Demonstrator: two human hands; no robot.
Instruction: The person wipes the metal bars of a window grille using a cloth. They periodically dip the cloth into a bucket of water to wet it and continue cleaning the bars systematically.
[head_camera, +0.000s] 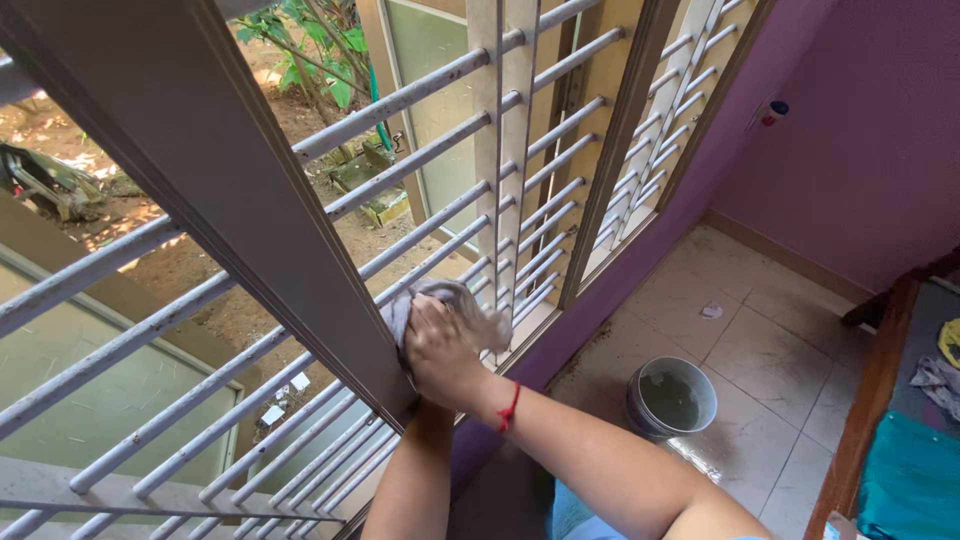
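My right hand (442, 348), with a red thread around its wrist, presses a crumpled grey cloth (455, 303) against the grey vertical window frame post (250, 190), low down where the white horizontal bars (420, 160) meet it. The hand's fingers curl over the cloth. My left forearm (415, 475) rises from below and ends just under the right wrist. The left hand itself is hidden behind the right hand and the post, so what it holds cannot be seen.
A grey bucket (672, 398) with murky water stands on the tiled floor (770, 350) below the window. A purple wall (860, 140) is on the right, with a wooden furniture edge (872, 390) and teal fabric (905, 480). Outside lie bare ground and plants (310, 50).
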